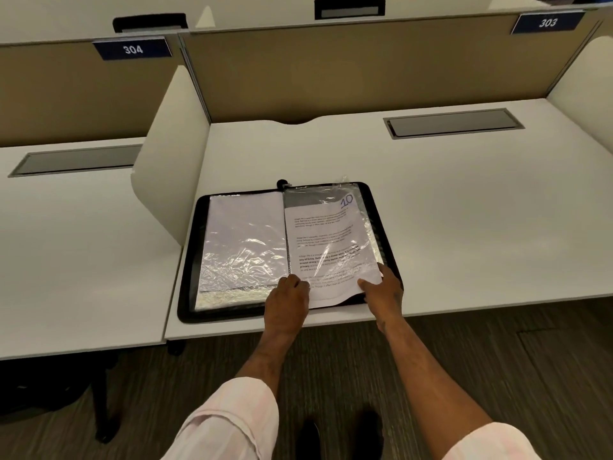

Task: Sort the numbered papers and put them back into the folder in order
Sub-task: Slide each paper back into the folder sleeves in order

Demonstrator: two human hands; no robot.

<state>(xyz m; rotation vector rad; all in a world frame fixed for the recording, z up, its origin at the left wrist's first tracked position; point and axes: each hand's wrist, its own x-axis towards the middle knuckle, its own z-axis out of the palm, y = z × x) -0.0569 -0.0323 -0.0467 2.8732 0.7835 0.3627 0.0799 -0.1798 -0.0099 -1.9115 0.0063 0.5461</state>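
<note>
A black folder (190, 257) lies open near the front edge of the white desk (464, 210). Its left page is a clear sleeve (243, 240) with a blank-looking sheet inside. On the right, a printed paper marked "10" (326, 234) sits partway in a clear sleeve, its lower end sticking out past the folder's front edge. My left hand (288, 298) pinches the paper's lower left corner by the spine. My right hand (381, 288) grips the paper's lower right corner, thumb on top.
A white side divider (166, 154) stands left of the folder, with a neighbouring desk (66, 244) beyond it. A tan back panel (365, 68) carries labels 303 and 304. A grey cable hatch (452, 122) is set into the desk at back right.
</note>
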